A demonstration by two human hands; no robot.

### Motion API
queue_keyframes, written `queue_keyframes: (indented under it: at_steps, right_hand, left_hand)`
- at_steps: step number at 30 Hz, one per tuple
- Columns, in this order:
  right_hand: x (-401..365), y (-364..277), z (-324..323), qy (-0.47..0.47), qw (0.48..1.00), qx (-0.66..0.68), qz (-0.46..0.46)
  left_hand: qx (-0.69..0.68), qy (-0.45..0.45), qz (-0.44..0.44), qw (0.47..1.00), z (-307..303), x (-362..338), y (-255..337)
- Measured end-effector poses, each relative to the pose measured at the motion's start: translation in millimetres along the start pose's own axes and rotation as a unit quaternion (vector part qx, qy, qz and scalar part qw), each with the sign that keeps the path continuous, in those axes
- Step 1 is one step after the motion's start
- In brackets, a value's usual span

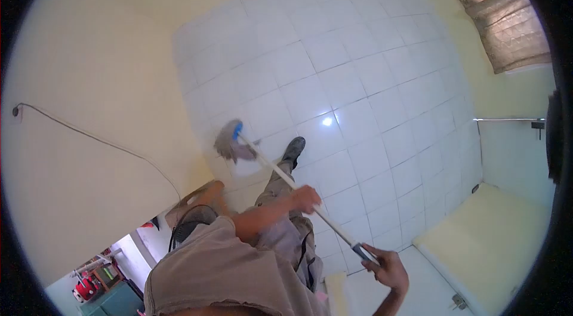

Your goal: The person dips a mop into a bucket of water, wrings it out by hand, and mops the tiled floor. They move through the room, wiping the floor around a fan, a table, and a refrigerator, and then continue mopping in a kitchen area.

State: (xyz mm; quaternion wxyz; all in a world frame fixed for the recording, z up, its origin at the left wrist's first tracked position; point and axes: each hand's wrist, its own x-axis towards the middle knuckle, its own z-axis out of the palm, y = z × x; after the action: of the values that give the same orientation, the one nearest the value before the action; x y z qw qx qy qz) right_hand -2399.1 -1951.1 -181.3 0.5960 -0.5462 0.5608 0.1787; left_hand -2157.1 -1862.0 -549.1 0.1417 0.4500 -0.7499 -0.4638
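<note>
A mop with a long whitish handle (335,227) slants across the view from lower right to upper left. Its grey string head (228,142), with a blue connector (237,130), rests on the tiles near the left wall. My left hand (305,198) is closed round the middle of the handle. At the upper end, by a dark grip (362,250), my right hand (388,268) has its fingers wrapped around the handle. One dark shoe (293,150) of mine stands on the floor just right of the mop head.
White tiles (358,77) cover the floor, bounded by cream walls. A brown wooden piece of furniture (197,199) is close on my left. A black cable (89,134) hangs along the left wall. Curtains (507,17) are at upper right, a pale door (516,155) below them.
</note>
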Motion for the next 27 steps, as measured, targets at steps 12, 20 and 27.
queue_keyframes:
  at_steps: [12, 20, 27]
  right_hand:
    - [308.1, -152.0, 135.7, 0.202, 0.938, 0.014, -0.283]
    - [203.9, -20.9, 73.5, 0.200, 0.964, 0.043, -0.172]
    - [-157.0, 120.8, 40.3, 0.291, 0.911, 0.200, 0.214]
  left_hand:
    - [0.315, 0.181, -0.448, 0.817, -273.4, -5.0, -248.8]
    - [0.220, 0.216, -0.156, 0.939, -171.3, 69.2, -168.6]
    - [-0.169, 0.024, 0.126, 0.977, 54.5, 139.9, 168.4]
